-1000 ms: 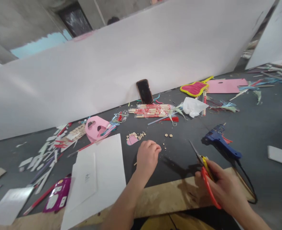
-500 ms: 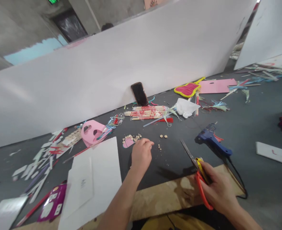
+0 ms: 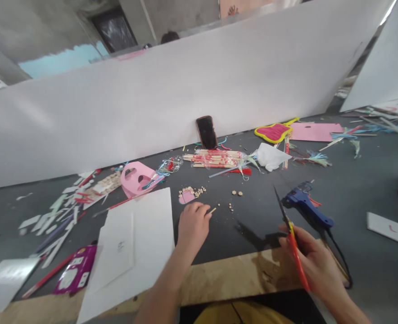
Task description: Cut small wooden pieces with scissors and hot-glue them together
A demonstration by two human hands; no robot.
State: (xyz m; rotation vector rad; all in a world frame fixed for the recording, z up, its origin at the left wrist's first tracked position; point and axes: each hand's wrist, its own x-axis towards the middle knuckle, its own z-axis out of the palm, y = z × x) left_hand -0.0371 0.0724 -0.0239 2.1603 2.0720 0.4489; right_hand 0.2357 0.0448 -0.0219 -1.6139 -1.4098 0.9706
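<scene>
My left hand [image 3: 193, 226] is closed, fingertips pinched on a short pale stick [image 3: 213, 210] that pokes out past them. It is low over the dark tabletop, just in front of a pink card piece [image 3: 187, 196] with tiny wooden beads around it. Two flower-shaped pieces [image 3: 237, 193] and several small pale cut bits [image 3: 231, 207] lie to the right of that hand. My right hand [image 3: 315, 258] grips a pair of scissors [image 3: 292, 245] with red and yellow handles, blades pointing up and away, seen nearly edge-on. The scissors are apart from the stick.
A blue glue gun [image 3: 309, 206] with a black cord lies beyond my right hand. White sheets [image 3: 145, 243] cover the table on the left. A phone [image 3: 206, 132] leans on the white partition behind bagged sticks [image 3: 215, 158], a pink mask [image 3: 137, 178] and white tissue [image 3: 272, 156].
My left hand has drawn back left and nearer me, and the pale stick now shows at its fingertips. My right hand has turned the scissors more upright and edge-on. The view has shifted slightly.
</scene>
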